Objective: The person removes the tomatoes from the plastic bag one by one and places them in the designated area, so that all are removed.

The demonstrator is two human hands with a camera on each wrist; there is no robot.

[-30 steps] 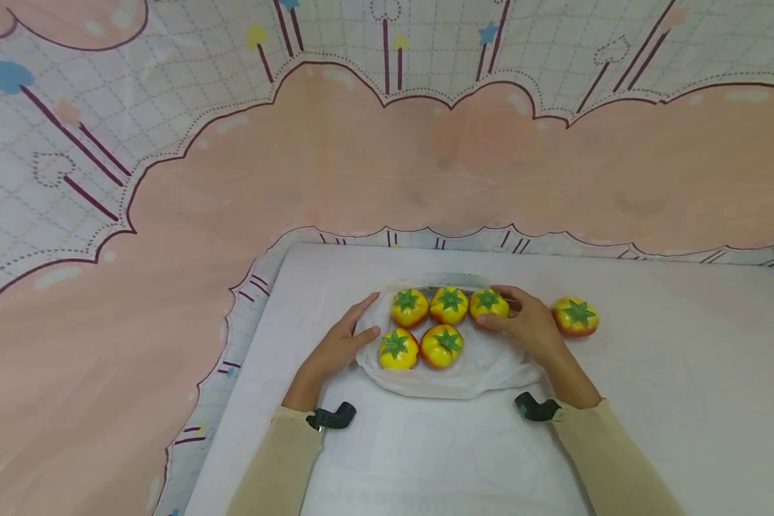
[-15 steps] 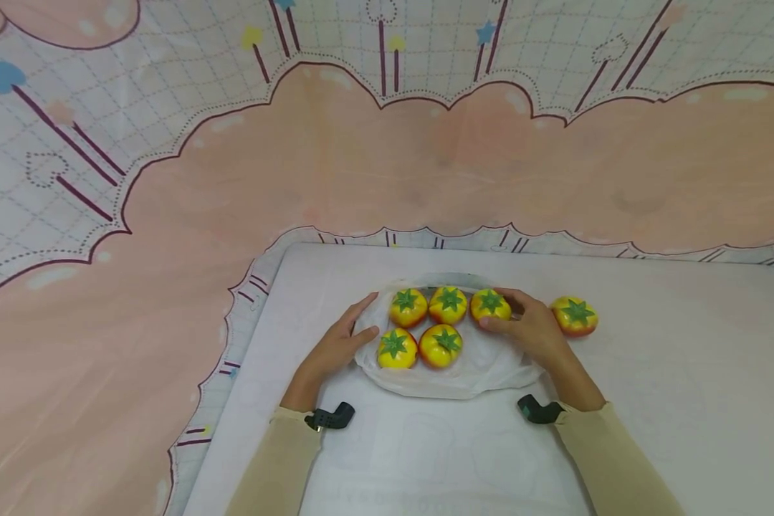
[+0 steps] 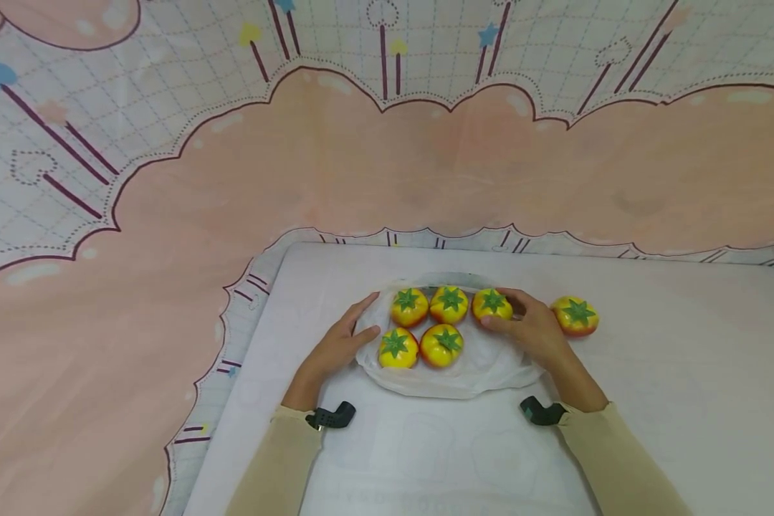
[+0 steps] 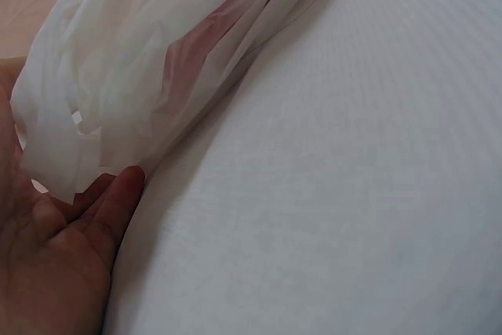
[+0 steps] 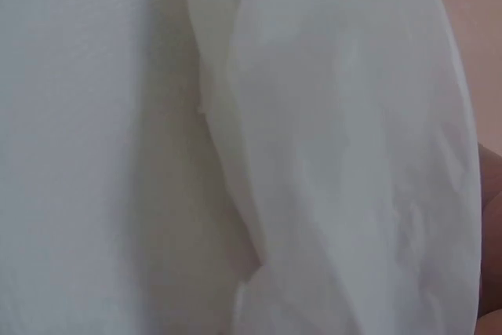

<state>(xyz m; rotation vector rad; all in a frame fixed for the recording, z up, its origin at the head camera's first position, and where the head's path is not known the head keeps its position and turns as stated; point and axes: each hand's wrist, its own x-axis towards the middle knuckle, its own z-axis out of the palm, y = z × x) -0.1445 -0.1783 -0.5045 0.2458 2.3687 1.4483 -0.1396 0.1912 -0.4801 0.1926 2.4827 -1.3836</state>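
Note:
Several glossy yellow-and-red, tomato-like fruits with green star-shaped tops sit in a white plastic bag [image 3: 484,373], whose mouth is spread wide. My left hand [image 3: 335,347] touches the bag's left side, thumb and forefinger spread along the rim. In the left wrist view, fingers [image 4: 121,202] of that hand reach behind the thin plastic. My right hand [image 3: 534,326] grips the back-right fruit [image 3: 491,304], thumb at its front and fingers behind it. The bag [image 5: 353,131] fills most of the right wrist view, hiding nearly all of that hand.
One more such fruit [image 3: 575,316] lies on the white table [image 3: 696,373], just right of my right hand and outside the bag. A printed peach-and-white cloth [image 3: 426,172] rises behind the table and hangs along its left side.
My right hand and the fruit in it have shifted very slightly to the right. The left hand, the bag and the other fruits keep their places.

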